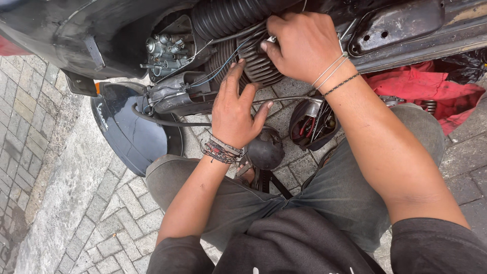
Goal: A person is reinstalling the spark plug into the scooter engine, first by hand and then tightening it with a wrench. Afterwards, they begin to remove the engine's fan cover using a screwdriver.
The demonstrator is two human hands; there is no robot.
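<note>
Right up under the scooter body, both hands on the ribbed engine cylinder.

Its fins sit just ahead of the person, past the knees. The right hand curls closed over its top edge, touching; the left hand lies open, fingers spread, fingertips on the fins. Carburettor leftward.

Black ribbed hose above a grey finned engine cylinder. Silver-grey carburettor. Thin blue and white wires crossing the fins. Glossy dark navy body panel on grey brick paving laid in a staggered pattern. Red cloth at upper right. Grey-green trousers, black shirt. Multicoloured beaded bracelets at the left wrist; white strings and a black beaded band at the right. Black pouch holding red-handled tools.
</note>
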